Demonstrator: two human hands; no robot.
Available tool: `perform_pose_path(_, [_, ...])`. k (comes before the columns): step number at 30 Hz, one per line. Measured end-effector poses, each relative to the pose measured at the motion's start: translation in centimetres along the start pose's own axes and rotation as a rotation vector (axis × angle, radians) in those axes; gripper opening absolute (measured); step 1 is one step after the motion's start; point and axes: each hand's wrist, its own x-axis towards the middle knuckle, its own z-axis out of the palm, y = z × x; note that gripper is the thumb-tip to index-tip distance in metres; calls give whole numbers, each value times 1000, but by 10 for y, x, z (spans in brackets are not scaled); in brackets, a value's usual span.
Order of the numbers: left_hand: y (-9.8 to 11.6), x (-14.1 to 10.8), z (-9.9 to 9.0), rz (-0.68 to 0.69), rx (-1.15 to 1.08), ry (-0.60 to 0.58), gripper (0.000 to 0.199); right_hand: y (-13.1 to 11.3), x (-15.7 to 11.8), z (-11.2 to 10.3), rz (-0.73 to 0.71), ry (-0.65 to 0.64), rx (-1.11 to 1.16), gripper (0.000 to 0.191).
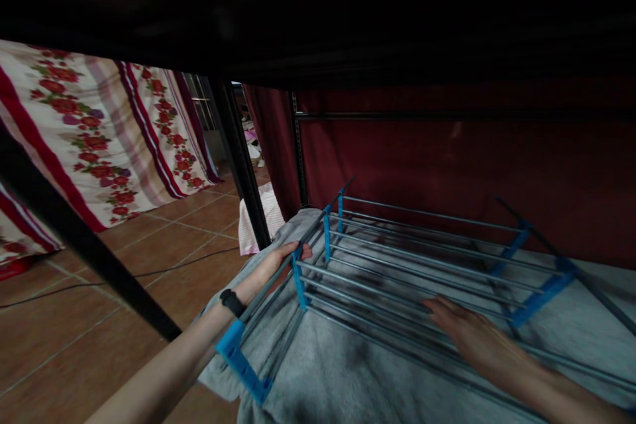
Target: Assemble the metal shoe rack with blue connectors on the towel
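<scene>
A metal rack of thin grey bars with blue plastic joints lies across a grey blanket. My left hand, below a black wristband, is closed around the rack's left side bar beside a blue joint. On the right, my right hand reaches over the front bars, its fingertips at one of them; the fingers look blurred, and whether they grip the bar cannot be made out.
Dark metal posts stand at the left, under a dark surface overhead. A dark red curtain hangs behind the rack. Floral cloth hangs over the tiled floor, where a thin cable runs. A striped cloth sits beyond the blanket.
</scene>
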Motion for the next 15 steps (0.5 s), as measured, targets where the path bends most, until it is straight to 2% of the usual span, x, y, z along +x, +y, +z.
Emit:
perform_pose_path(4, [1, -4, 6, -123, 17, 42, 22, -3, 0, -8, 28, -51, -7, 49])
perform_pose_path(9, [-2, -4, 8, -104, 98, 30, 24, 0, -7, -12, 19, -2, 0, 46])
perform_pose_path(12, [-4, -4, 8, -122, 207, 30, 29, 4, -11, -13, 0, 32, 6, 46])
perform_pose_path(15, [-5, -3, 10, -79, 313, 49, 36, 6, -14, -14, -12, 49, 13, 46])
